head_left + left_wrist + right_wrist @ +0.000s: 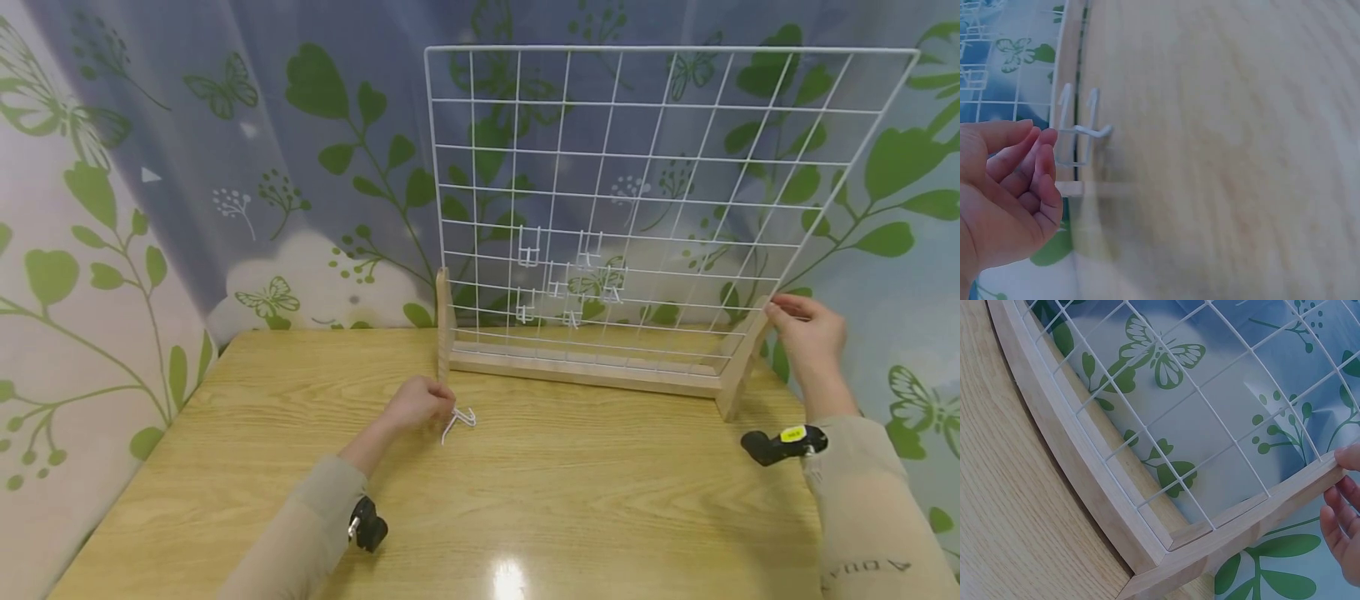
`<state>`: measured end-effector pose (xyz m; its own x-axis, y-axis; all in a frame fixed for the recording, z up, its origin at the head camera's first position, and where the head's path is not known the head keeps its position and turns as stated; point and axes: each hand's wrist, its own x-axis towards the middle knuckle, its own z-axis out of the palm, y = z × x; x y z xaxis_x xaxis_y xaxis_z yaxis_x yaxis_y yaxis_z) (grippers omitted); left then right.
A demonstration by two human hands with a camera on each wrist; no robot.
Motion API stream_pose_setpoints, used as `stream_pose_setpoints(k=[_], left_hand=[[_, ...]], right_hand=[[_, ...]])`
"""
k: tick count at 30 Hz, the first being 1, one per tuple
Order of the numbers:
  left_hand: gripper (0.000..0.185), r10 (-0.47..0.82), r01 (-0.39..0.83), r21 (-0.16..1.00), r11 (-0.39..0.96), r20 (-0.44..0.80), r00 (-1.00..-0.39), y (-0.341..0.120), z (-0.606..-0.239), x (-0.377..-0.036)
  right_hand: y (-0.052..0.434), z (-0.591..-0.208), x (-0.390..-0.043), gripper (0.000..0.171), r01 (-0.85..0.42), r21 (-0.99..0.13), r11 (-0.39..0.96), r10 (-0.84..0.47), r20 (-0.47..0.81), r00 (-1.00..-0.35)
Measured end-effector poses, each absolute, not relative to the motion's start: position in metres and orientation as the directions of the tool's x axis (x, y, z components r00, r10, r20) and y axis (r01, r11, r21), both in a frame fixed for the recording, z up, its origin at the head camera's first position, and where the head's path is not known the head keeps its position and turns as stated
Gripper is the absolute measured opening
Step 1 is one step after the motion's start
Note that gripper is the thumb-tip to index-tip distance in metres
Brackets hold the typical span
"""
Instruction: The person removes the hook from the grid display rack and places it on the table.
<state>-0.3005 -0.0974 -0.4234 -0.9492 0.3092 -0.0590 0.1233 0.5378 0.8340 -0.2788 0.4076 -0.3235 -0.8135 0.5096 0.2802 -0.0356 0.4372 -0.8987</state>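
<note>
A white wire hook [467, 417] is pinched in the fingertips of my left hand [417, 403], low over the table in front of the rack's left end. The left wrist view shows the hook's [1089, 132] two bent prongs and a crossbar beside the fingertips. My right hand [813, 333] grips the upper end of the right wooden side piece [1260, 515], thumb on one face and fingers on the other. That side piece supports a white wire grid [667, 49], which leans back on a wooden base bar [585, 372]. Several similar hooks [528, 257] hang on the grid's lower left-middle area.
The wood-grain table [570, 500] extends in front of the rack. A patterned curtain [330, 192] with green leaves and butterflies hangs behind and at both sides. The left wooden side piece [443, 321] stands just beyond my left hand. Black camera mounts [367, 525] sit on both wrists.
</note>
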Motion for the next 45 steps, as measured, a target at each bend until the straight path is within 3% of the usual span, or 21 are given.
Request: stream_pose_setpoints(k=[13,23,45], left_hand=[[0.022,0.341,0.18,0.851,0.493,0.001,-0.94,-0.083,-0.393,-0.313],[0.027,0.344,0.196,0.865,0.461,0.03,-0.939,-0.073,-0.37,-0.319],[0.024,0.362,0.239,0.905,0.352,0.104,-0.926,-0.05,-0.33,-0.325]], right_hand=[[0.406,-0.323,-0.277,0.006,-0.01,-0.891,0.454,0.503,0.266,-0.823],[0.407,-0.324,-0.277,0.01,-0.031,-0.897,0.441,0.505,0.277,-0.817],[0.406,-0.323,-0.277,0.004,-0.005,-0.896,0.445,0.502,0.254,-0.827]])
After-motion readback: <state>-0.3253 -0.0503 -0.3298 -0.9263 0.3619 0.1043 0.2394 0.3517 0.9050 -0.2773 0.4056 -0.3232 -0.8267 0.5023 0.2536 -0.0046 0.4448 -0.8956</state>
